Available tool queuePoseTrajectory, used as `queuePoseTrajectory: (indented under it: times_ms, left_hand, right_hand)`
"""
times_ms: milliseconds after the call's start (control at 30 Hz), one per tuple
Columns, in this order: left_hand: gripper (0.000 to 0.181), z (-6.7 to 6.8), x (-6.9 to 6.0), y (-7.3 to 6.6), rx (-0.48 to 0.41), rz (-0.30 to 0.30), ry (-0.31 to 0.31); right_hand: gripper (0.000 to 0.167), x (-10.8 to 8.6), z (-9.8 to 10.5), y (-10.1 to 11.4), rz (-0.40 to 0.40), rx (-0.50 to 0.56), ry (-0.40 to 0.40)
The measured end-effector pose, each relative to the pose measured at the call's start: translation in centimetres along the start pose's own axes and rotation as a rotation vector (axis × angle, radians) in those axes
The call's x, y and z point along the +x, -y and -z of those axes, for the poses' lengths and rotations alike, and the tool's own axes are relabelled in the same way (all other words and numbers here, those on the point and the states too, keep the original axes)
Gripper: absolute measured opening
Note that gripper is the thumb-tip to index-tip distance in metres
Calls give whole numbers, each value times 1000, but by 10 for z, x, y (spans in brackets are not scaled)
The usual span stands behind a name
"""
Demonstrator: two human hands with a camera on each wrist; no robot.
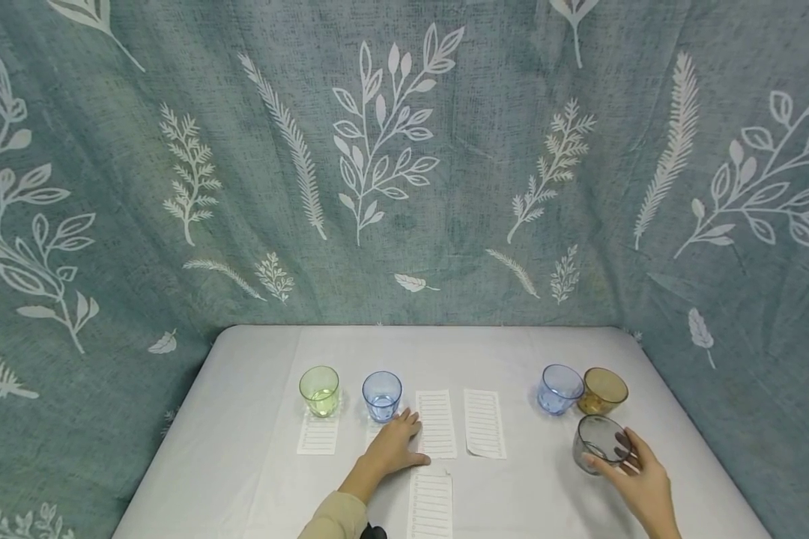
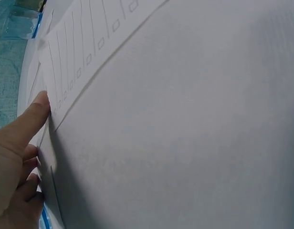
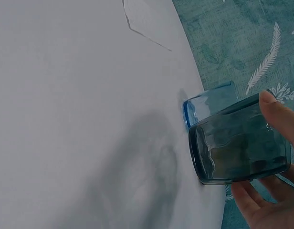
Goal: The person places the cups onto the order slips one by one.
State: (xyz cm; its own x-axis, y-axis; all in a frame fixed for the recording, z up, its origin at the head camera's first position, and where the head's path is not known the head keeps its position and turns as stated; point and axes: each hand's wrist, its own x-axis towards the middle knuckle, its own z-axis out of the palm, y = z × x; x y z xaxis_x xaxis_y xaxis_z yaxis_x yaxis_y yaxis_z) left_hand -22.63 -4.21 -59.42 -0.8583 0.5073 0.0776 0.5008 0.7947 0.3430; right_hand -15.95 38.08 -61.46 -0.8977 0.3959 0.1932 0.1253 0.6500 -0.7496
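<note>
My right hand [image 1: 642, 483] holds a grey glass [image 1: 583, 443] round its side, between thumb and fingers. In the right wrist view, the grey glass [image 3: 233, 150] is tilted and its base appears lifted off the table. My left hand [image 1: 389, 448] lies low over the table with its fingers loosely extended. Its fingertips reach the left edge of a lined paper slip [image 1: 437, 425]. The thumb is close to the top of a nearer slip [image 1: 431, 505]. A blue glass [image 1: 382, 397] stands just beyond the left hand, by a slip mostly hidden by that hand.
A green glass [image 1: 320, 392] stands at the far left, at the top of a slip [image 1: 317, 437]. Another slip [image 1: 484, 424] lies right of centre. Behind the grey glass stand a second blue glass [image 1: 558, 391] and an amber glass [image 1: 603, 391]. Patterned cloth [image 1: 391, 165] hangs behind the white table [image 1: 256, 449].
</note>
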Motion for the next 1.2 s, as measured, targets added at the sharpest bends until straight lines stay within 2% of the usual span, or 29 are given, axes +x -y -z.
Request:
queuePoseTrajectory:
  times_ms: [67,233,367,567,800,1200]
  left_hand:
    - [72,1,0,1,-13,2,4]
    - [69,0,-1,1,-27,-7,-7]
    - [68,-2,-2,2,-36,-4,-14]
    - [66,-3,-4,1,-54,17,-24]
    - [65,-2,-6,-1,-56,7,-29]
    - [64,-3,-3,0,-53,24,-15]
  right_hand:
    - [99,-4,2,17,16,5,10]
    - [93,-23,17,91,48,67,89]
    - [90,-28,17,121,70,88,153]
    - [86,-20,2,137,143,150,189]
    - [86,-5,-24,148,229,283,273]
    - [82,21,-66,162,280,495,465]
